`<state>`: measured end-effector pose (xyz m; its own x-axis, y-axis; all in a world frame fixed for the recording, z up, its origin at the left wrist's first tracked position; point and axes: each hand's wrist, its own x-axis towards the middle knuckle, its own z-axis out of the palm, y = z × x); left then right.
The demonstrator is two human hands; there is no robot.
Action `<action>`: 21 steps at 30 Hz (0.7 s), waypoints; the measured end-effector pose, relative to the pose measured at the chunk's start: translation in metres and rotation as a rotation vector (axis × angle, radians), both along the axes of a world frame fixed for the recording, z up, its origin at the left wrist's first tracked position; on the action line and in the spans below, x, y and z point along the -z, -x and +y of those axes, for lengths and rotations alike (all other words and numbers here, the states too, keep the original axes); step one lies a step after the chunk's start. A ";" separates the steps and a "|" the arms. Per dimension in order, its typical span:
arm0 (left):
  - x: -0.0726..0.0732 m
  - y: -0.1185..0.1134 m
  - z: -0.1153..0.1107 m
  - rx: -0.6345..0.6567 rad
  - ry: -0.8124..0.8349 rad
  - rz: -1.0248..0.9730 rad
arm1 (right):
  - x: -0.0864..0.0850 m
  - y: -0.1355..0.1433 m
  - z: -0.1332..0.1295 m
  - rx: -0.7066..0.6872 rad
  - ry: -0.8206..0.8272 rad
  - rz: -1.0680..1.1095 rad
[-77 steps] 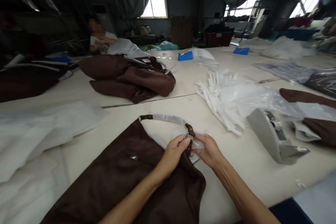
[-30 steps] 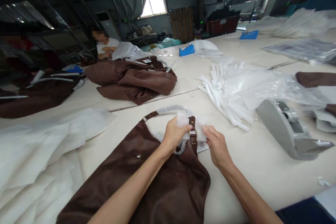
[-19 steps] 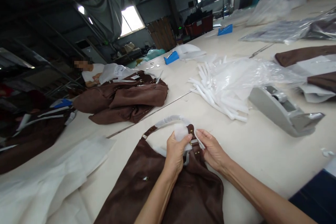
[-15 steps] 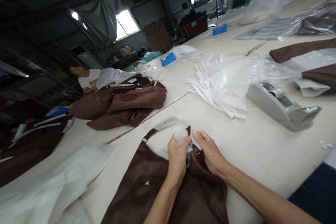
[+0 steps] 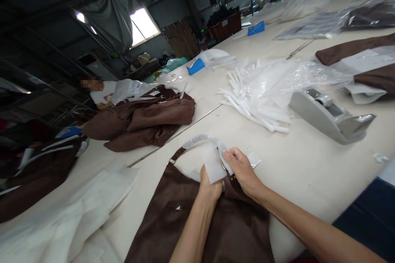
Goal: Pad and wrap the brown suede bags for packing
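A dark brown handbag (image 5: 188, 222) lies before me, its handle (image 5: 202, 139) arched away and mostly wrapped in white material. At the handle's right end, near a gold ring (image 5: 223, 166), a small white foam sheet (image 5: 212, 165) is partly round the strap. My right hand (image 5: 243, 170) is closed, thumb and fingers pinching the sheet against the strap. Beneath the sheet's loose flap is my left hand (image 5: 211, 187), by the bag's opening; its fingertips are hidden. A small clear plastic piece (image 5: 254, 160) shows just beyond my right hand.
A grey tape dispenser (image 5: 330, 117) stands to the right. White foam sticks (image 5: 247, 109) and clear plastic (image 5: 286, 76) lie ahead. More brown bags (image 5: 151, 119) are at left, near a seated person (image 5: 103, 92). White sheets (image 5: 80, 209) lie at front left.
My left hand has let go of the sheet's front and slipped under it, so the sheet's flap now lies spread over its fingers. My right hand still pinches at the strap.
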<state>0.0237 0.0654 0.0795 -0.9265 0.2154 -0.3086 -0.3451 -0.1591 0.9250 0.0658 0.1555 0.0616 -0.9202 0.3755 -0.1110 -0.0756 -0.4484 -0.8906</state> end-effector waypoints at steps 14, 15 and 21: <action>-0.006 -0.021 0.015 0.017 0.032 0.137 | 0.002 -0.002 -0.002 0.087 -0.434 -0.053; -0.005 -0.021 0.015 0.017 0.020 0.130 | 0.001 -0.003 -0.001 0.089 -0.460 -0.062; -0.003 -0.017 0.017 -0.036 -0.046 0.021 | 0.007 -0.005 -0.002 0.021 -0.475 -0.090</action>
<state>0.0408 0.0825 0.0826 -0.9402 0.1951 -0.2792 -0.3186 -0.2139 0.9234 0.0712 0.1536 0.0547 -0.9064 0.4224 -0.0020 0.0069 0.0101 -0.9999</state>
